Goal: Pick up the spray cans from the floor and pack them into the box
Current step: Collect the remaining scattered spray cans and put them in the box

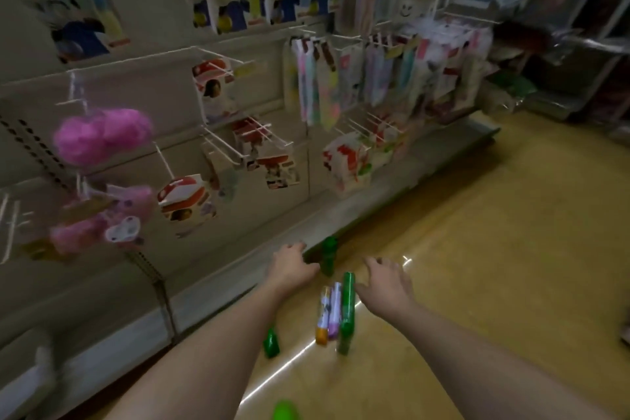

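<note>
Several spray cans lie on the yellow floor. A green can (329,256) lies by the shelf base, right beside my left hand (289,266), whose fingers reach toward it; whether they touch is unclear. A long green can (347,314) lies with a purple-capped can (334,312) and an orange-capped can (323,317) side by side. My right hand (385,283) hovers open just right of the long green can's top. Another green can (271,343) shows under my left forearm, and a bright green cap (284,411) sits at the bottom edge. No box is in view.
A store shelf unit (341,215) with hooks runs along the left, hung with pink sponges (102,136), packaged goods and socks. Its base ledge borders the cans. Open yellow floor (494,249) spreads to the right. More shelving (579,44) stands far right.
</note>
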### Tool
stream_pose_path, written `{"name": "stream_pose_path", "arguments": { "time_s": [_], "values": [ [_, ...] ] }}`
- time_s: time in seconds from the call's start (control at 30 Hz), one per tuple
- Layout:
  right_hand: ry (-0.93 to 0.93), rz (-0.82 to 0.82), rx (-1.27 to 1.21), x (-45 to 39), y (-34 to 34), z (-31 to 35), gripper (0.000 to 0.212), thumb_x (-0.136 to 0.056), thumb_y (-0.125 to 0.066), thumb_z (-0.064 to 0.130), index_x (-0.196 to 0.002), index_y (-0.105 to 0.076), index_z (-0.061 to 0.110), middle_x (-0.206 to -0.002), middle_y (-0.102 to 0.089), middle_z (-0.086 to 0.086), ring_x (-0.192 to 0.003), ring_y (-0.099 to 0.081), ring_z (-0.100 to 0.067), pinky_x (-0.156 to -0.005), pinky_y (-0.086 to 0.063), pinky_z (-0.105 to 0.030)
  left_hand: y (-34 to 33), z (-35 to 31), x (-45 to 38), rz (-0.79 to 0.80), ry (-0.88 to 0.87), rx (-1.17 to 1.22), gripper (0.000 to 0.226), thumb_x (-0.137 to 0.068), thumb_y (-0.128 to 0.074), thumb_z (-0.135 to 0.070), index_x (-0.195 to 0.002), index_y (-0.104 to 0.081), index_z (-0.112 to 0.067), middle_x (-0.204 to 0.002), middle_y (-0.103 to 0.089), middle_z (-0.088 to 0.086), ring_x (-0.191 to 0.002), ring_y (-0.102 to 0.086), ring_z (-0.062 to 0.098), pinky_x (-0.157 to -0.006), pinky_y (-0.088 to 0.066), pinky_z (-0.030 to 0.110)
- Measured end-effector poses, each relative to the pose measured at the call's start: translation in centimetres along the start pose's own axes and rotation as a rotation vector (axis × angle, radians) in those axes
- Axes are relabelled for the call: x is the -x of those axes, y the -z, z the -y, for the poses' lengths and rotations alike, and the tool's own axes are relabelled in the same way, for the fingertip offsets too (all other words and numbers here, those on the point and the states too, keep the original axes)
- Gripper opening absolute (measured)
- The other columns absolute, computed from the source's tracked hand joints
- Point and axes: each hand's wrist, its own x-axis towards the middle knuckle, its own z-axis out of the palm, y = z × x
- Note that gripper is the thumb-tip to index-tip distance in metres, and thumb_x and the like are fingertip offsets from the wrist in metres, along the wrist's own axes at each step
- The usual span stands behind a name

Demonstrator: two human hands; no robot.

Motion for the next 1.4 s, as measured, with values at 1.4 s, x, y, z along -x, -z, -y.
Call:
{"name": "stream_pose_path", "arguments": {
  "time_s": [1.4],
  "values": [
    [0.388, 0.545, 0.265, -44.0, -27.4, -16.4, 0.066, -0.089, -0.064, 0.042, -0.144, -0.040, 0.015, -0.133, -0.053, -0.015, -0.122, -0.049, -0.035, -0.099, -0.045, -0.040, -36.5, 10.5, -26.2, -0.032, 0.788, 0.357, 0.074, -0.078, -0.068, -0.016, -0.147, -0.042, -0.020, -0.144, -0.048, 0.008, -0.129, -0.049, 0.025, -0.101, -0.042, 0.028]
  ]
}}
